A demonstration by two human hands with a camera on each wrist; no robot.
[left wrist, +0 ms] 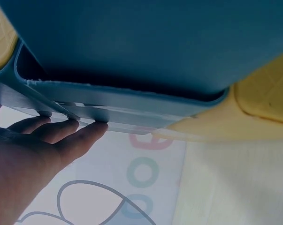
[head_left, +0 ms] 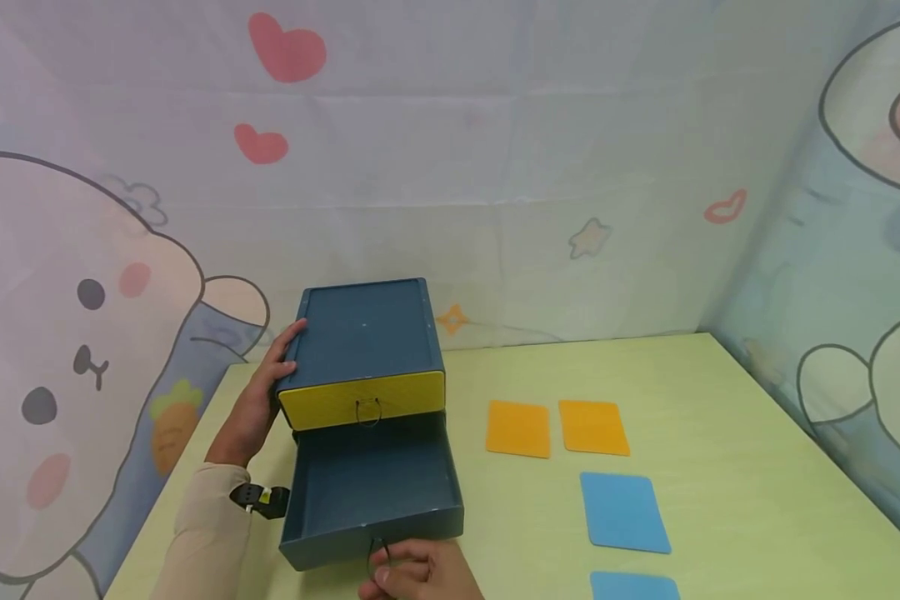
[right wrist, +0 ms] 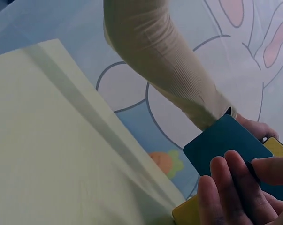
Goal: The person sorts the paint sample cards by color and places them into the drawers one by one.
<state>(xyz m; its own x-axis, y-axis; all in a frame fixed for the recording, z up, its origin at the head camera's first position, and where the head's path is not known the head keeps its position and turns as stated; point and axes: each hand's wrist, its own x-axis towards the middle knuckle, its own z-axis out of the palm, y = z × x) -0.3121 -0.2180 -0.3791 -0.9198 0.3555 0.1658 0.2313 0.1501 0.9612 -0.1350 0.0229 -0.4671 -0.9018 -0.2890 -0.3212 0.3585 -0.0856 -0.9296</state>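
Note:
A small dark blue drawer cabinet point(head_left: 363, 329) stands on the table, with a yellow front on its upper drawer point(head_left: 307, 408). Below it, the blue lower drawer point(head_left: 330, 546) is pulled out toward me, and its visible inside is bare. My right hand point(head_left: 427, 571) pinches the black loop pull point(head_left: 371, 558) on that drawer's front, between thumb and fingers. Against the cabinet's left side rests my left hand point(head_left: 258, 404). In the left wrist view its fingers point(left wrist: 85, 140) stretch out along the blue side wall. The upper drawer is closed, its own black loop point(head_left: 369, 412) hanging free.
Right of the cabinet lie two orange square cards point(head_left: 518, 429) side by side. Nearer me are two blue cards point(head_left: 625, 512), one cut off by the frame's lower edge. A printed cloth backdrop point(head_left: 495, 167) rises behind the pale green table point(head_left: 757, 467).

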